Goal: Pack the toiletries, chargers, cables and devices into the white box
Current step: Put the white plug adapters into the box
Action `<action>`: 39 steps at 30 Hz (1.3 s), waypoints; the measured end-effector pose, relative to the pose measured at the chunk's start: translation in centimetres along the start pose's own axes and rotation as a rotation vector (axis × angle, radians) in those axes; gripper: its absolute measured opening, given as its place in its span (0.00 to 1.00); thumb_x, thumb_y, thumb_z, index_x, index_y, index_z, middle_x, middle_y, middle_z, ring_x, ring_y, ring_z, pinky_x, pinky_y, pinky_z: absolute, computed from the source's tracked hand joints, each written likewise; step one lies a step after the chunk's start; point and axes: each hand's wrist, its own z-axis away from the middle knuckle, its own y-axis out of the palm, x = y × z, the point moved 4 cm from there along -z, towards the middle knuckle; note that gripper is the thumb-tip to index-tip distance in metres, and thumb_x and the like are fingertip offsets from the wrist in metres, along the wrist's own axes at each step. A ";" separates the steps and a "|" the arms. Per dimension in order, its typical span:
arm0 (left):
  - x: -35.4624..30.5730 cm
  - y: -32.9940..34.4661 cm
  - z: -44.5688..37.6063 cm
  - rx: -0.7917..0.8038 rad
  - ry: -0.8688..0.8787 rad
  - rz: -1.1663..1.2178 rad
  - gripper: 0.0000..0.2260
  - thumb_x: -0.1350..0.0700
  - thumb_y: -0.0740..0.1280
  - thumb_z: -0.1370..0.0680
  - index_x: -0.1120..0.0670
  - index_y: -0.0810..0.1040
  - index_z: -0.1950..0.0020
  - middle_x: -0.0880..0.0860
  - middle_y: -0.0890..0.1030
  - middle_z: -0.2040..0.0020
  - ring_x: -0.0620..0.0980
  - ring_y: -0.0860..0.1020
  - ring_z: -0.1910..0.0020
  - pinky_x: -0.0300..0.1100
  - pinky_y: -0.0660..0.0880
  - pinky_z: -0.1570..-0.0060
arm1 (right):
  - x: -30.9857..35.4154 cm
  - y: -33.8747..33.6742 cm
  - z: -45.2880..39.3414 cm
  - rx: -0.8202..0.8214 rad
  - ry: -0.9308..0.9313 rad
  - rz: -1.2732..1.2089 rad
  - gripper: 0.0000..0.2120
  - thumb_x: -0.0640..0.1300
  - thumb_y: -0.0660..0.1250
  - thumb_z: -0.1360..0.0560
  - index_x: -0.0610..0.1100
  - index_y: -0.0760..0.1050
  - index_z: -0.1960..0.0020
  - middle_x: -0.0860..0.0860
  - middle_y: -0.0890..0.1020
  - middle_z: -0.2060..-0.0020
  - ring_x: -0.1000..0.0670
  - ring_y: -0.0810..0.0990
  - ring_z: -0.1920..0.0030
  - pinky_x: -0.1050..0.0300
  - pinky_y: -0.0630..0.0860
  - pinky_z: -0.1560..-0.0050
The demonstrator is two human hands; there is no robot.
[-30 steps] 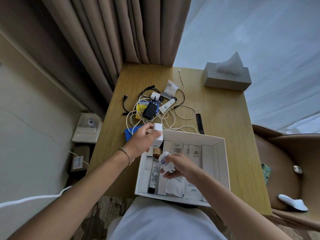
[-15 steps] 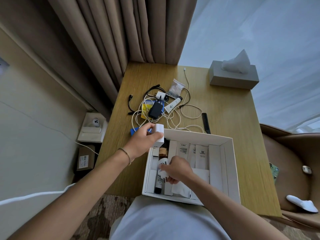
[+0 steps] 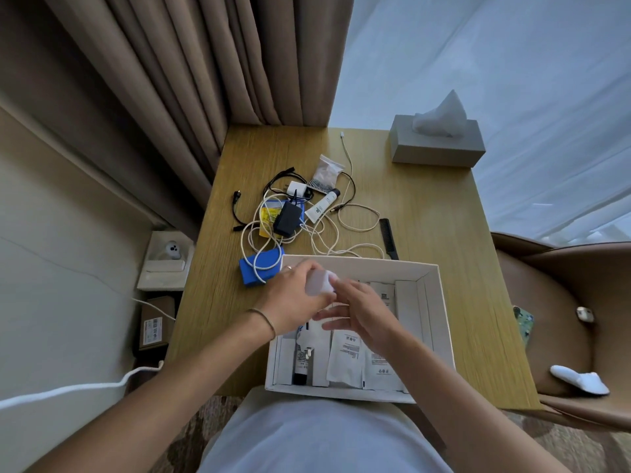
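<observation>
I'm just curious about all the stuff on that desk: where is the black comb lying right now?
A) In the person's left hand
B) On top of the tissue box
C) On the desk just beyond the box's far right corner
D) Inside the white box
C: the black comb lies flat on the wooden desk, just past the far wall of the white box, untouched by either hand.

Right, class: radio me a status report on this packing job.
Left hand shut on white charger over white box. Right hand open beside it. Cables still unpacked.

One white box [image 3: 440, 322], one comb [image 3: 388, 238], one tissue box [image 3: 437, 148], two hands [image 3: 293, 302].
</observation>
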 end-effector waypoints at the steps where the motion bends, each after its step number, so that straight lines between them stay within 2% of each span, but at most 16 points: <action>1: -0.2 0.4 -0.1 0.023 0.010 -0.034 0.18 0.43 0.70 0.25 0.46 0.72 0.38 0.50 0.78 0.48 0.49 0.78 0.53 0.43 0.78 0.58 | 0.0 -0.1 0.2 -0.003 -0.011 0.047 0.16 0.53 0.69 0.21 0.42 0.80 0.41 0.42 0.85 0.53 0.41 0.86 0.55 0.52 0.83 0.57; 5: -0.2 1.6 -0.1 0.164 0.026 0.011 0.18 0.49 0.67 0.22 0.45 0.69 0.32 0.50 0.80 0.44 0.49 0.80 0.50 0.47 0.81 0.52 | -0.6 -1.3 0.2 -0.094 -0.017 0.118 0.15 0.47 0.74 0.24 0.42 0.79 0.40 0.42 0.86 0.51 0.45 0.85 0.58 0.55 0.82 0.58; 7: -0.2 1.7 0.0 0.171 0.029 0.074 0.18 0.53 0.67 0.21 0.45 0.69 0.33 0.49 0.81 0.48 0.47 0.81 0.55 0.43 0.82 0.57 | -1.0 -2.2 0.0 -0.140 -0.009 0.113 0.13 0.42 0.74 0.24 0.41 0.79 0.41 0.42 0.86 0.53 0.47 0.85 0.62 0.58 0.81 0.61; 10: 0.4 0.3 -0.3 -0.012 0.046 0.054 0.16 0.55 0.66 0.21 0.47 0.72 0.34 0.45 0.79 0.54 0.41 0.78 0.63 0.34 0.75 0.68 | -1.6 -3.7 -0.4 -0.235 0.028 0.153 0.14 0.43 0.74 0.24 0.41 0.78 0.41 0.43 0.87 0.55 0.48 0.84 0.65 0.59 0.79 0.65; 14: 2.4 -2.4 -0.7 -0.246 0.064 -0.079 0.15 0.56 0.66 0.22 0.49 0.73 0.36 0.47 0.75 0.54 0.42 0.73 0.65 0.38 0.72 0.69 | -2.1 -5.4 -1.6 -0.306 0.115 0.254 0.14 0.47 0.72 0.22 0.41 0.77 0.40 0.43 0.86 0.54 0.49 0.84 0.66 0.58 0.79 0.64; 17: 4.3 -3.3 -0.8 -0.280 -0.011 -0.163 0.19 0.55 0.68 0.23 0.50 0.71 0.33 0.50 0.74 0.49 0.45 0.75 0.62 0.40 0.76 0.67 | -2.2 -5.9 -2.3 -0.282 0.144 0.202 0.10 0.43 0.72 0.23 0.43 0.79 0.42 0.45 0.87 0.54 0.51 0.86 0.64 0.58 0.81 0.64; 19: 5.4 -3.2 -0.9 -0.249 -0.073 -0.166 0.21 0.53 0.68 0.22 0.49 0.69 0.30 0.50 0.74 0.46 0.47 0.76 0.60 0.42 0.77 0.65 | -2.1 -6.0 -2.8 -0.262 0.087 0.211 0.12 0.40 0.74 0.25 0.44 0.80 0.43 0.47 0.87 0.52 0.51 0.87 0.56 0.61 0.80 0.64; 21: 6.1 -2.9 -1.1 -0.215 -0.109 -0.116 0.21 0.51 0.69 0.22 0.48 0.70 0.29 0.49 0.75 0.48 0.46 0.76 0.58 0.42 0.76 0.62 | -1.9 -6.1 -3.1 -0.303 -0.021 0.351 0.15 0.41 0.77 0.28 0.44 0.81 0.43 0.50 0.86 0.50 0.49 0.85 0.49 0.58 0.80 0.54; 23: 6.4 -2.6 -1.4 -0.178 -0.117 -0.087 0.18 0.50 0.68 0.21 0.48 0.73 0.31 0.47 0.78 0.51 0.45 0.76 0.57 0.40 0.75 0.61 | -1.6 -6.3 -3.2 -0.429 -0.164 0.618 0.17 0.46 0.79 0.30 0.46 0.83 0.42 0.54 0.84 0.49 0.52 0.82 0.48 0.57 0.77 0.46; 24: 6.4 -2.4 -1.5 -0.161 -0.119 -0.078 0.17 0.50 0.67 0.21 0.49 0.74 0.33 0.46 0.79 0.53 0.44 0.77 0.58 0.40 0.75 0.61 | -1.5 -6.3 -3.1 -0.488 -0.233 0.771 0.18 0.48 0.79 0.31 0.48 0.84 0.42 0.55 0.83 0.50 0.54 0.80 0.50 0.57 0.77 0.47; 26: 6.4 -2.0 -1.6 -0.137 -0.126 -0.050 0.15 0.51 0.67 0.20 0.49 0.75 0.34 0.45 0.79 0.57 0.44 0.78 0.60 0.39 0.75 0.64 | -1.2 -6.2 -2.7 -0.546 -0.312 0.939 0.18 0.52 0.77 0.30 0.53 0.83 0.40 0.58 0.83 0.56 0.57 0.79 0.59 0.56 0.79 0.57; 29: 6.4 -1.7 -1.8 -0.118 -0.137 -0.018 0.14 0.52 0.66 0.20 0.49 0.74 0.34 0.44 0.79 0.59 0.44 0.79 0.62 0.37 0.73 0.67 | -1.4 -6.6 -2.5 -0.527 -0.317 0.880 0.17 0.51 0.74 0.26 0.55 0.80 0.37 0.59 0.82 0.64 0.60 0.76 0.68 0.56 0.76 0.66; 31: 6.5 -1.6 -1.8 -0.115 -0.138 -0.015 0.14 0.52 0.66 0.20 0.49 0.74 0.35 0.44 0.79 0.60 0.44 0.79 0.63 0.36 0.72 0.68 | -1.6 -7.0 -2.7 -0.456 -0.311 0.810 0.18 0.47 0.73 0.25 0.55 0.79 0.36 0.57 0.84 0.66 0.59 0.79 0.67 0.56 0.78 0.63; 35: 6.7 -1.5 -1.7 -0.112 -0.138 -0.008 0.13 0.52 0.65 0.19 0.49 0.74 0.35 0.46 0.79 0.62 0.46 0.78 0.65 0.37 0.70 0.69 | -2.3 -7.0 -3.0 -0.320 -0.279 0.749 0.19 0.39 0.73 0.25 0.54 0.80 0.37 0.51 0.85 0.57 0.53 0.82 0.56 0.55 0.78 0.54; 37: 6.8 -1.4 -1.6 -0.106 -0.140 -0.005 0.13 0.51 0.65 0.19 0.49 0.74 0.35 0.47 0.79 0.62 0.46 0.78 0.65 0.37 0.70 0.69 | -2.8 -6.9 -2.9 -0.287 -0.255 0.686 0.15 0.40 0.71 0.23 0.55 0.80 0.40 0.46 0.84 0.56 0.48 0.82 0.57 0.52 0.78 0.56; 39: 6.8 -1.4 -1.6 -0.102 -0.143 -0.003 0.13 0.50 0.65 0.19 0.49 0.74 0.35 0.47 0.80 0.61 0.47 0.79 0.63 0.38 0.72 0.67 | -3.3 -7.0 -2.7 -0.283 -0.233 0.588 0.09 0.43 0.69 0.21 0.56 0.80 0.44 0.44 0.83 0.57 0.48 0.80 0.60 0.51 0.75 0.59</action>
